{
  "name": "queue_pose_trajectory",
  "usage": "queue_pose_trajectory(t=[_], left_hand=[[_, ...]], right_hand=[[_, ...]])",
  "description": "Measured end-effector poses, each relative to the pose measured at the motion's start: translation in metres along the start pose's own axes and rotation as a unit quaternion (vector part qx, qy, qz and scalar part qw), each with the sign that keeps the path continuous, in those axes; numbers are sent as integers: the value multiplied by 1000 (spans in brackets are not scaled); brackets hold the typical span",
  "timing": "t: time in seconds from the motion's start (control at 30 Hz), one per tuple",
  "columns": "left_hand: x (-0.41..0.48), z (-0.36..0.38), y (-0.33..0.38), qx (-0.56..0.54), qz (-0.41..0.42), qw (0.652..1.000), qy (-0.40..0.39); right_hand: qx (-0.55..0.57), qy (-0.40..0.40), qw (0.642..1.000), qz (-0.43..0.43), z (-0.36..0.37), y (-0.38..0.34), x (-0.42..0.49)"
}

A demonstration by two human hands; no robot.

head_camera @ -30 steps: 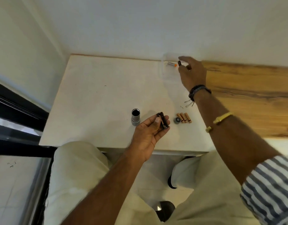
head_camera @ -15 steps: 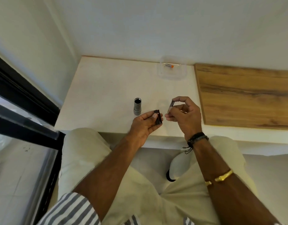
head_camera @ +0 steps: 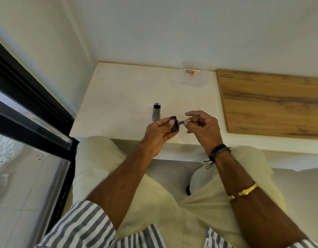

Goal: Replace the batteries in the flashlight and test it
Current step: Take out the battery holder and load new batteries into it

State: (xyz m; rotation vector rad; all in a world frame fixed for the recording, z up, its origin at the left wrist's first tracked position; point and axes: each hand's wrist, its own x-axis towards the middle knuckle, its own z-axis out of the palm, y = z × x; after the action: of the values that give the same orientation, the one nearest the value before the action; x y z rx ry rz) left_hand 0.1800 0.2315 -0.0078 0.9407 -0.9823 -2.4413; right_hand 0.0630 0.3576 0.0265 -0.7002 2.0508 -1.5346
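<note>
My left hand (head_camera: 159,134) grips a small black battery holder (head_camera: 174,124) over the near edge of the white table (head_camera: 118,97). My right hand (head_camera: 203,129) pinches a thin battery (head_camera: 182,122) by one end, and its other end touches the holder's side. The grey flashlight body (head_camera: 156,112) stands upright on the table just left of the holder, its open end up. A clear plastic box (head_camera: 193,76) sits at the table's back edge with one orange-tipped battery (head_camera: 189,71) inside.
A wooden board (head_camera: 271,102) lies on the right side of the table. White walls close the back and left. A dark window frame (head_camera: 29,111) runs along the left. My knees sit under the table's near edge.
My right hand came back from the clear box with a battery and has brought it against the holder in my left hand. The view shifted, and the loose batteries on the table are hidden behind my hands.
</note>
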Motion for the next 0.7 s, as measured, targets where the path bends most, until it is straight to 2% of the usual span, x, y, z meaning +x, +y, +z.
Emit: queue_pose_trajectory(t=[0.33,0.7], left_hand=[[-4,-2,1,56,-1,998,-16],[-9,1,-3,69,6,998,-3]], right_hand=[[-123,6,989,-82,8,0,-5],[-164,24,982,-94,16,-1,-9]])
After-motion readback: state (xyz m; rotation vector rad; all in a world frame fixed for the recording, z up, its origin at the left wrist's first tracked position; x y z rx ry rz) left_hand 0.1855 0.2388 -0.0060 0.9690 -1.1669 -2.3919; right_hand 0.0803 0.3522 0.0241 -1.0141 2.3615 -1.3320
